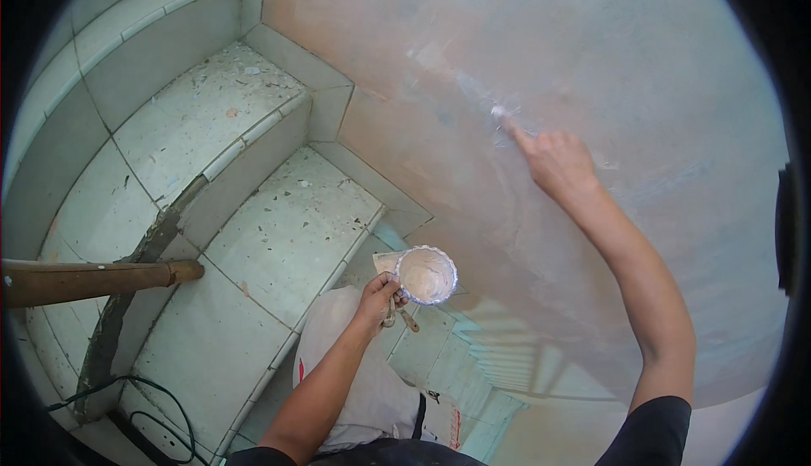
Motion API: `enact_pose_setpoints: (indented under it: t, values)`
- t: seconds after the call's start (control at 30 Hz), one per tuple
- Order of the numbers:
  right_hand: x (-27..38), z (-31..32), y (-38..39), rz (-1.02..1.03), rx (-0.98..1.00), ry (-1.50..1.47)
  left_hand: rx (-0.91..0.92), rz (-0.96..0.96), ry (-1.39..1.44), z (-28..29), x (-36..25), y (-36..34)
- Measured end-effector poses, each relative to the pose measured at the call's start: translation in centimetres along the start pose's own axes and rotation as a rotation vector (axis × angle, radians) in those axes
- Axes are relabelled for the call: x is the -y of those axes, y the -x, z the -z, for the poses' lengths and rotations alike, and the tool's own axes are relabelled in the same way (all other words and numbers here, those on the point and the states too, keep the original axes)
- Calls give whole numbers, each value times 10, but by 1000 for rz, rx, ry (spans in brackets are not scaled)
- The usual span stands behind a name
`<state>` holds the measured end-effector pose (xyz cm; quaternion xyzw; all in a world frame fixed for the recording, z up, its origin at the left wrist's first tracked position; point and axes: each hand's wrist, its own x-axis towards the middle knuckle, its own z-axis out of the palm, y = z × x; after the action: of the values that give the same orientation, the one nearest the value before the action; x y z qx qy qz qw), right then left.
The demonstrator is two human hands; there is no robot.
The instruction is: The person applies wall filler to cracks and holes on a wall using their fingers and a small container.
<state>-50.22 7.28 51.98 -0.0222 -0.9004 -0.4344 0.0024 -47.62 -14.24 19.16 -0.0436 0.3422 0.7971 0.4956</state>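
My left hand is closed around the handle side of a small cup, whose rim and inside are coated with pale whitish paste. The same hand also grips what look like putty knives; a flat pale blade shows beside the cup and a wooden handle sticks out below. How many there are I cannot tell. My right hand reaches up to the wall, its index finger stretched out and the other fingers curled, holding nothing. That fingertip touches a fresh white smear on the patchy pinkish-grey surface.
Tiled stairs curve up on the left, with flakes of debris on the treads. A wooden pole juts in from the left edge. A black cable loops at the lower left. Tiled skirting steps along the wall.
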Motion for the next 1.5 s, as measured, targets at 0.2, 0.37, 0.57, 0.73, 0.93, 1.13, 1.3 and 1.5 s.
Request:
enact_pose_setpoints:
  t: [0.2, 0.37, 0.57, 0.73, 0.93, 1.13, 1.3, 1.5]
  values:
    - [12, -14, 33, 93, 182, -55, -9, -14, -11, 2, 0, 0]
    - [5, -3, 22, -120, 129, -86, -40, 12, -59, -3, 0, -2]
    - [12, -21, 33, 93, 153, -108, 19, 18, -60, 5, 6, -9]
    - [6, -16, 12, -78, -81, -88, 12, 17, -109, 0, 3, -5]
    - [36, -42, 45, 20, 168, -78, -60, -14, -47, -4, 1, -1]
    - [38, -44, 40, -63, 70, -53, -36, -23, -67, -7, -2, 5]
    - [38, -33, 46, -107, 43, -100, -53, -3, -52, -2, 3, 4]
    - [48, -61, 46, -53, 9, -150, -46, -15, -90, 3, 7, -4]
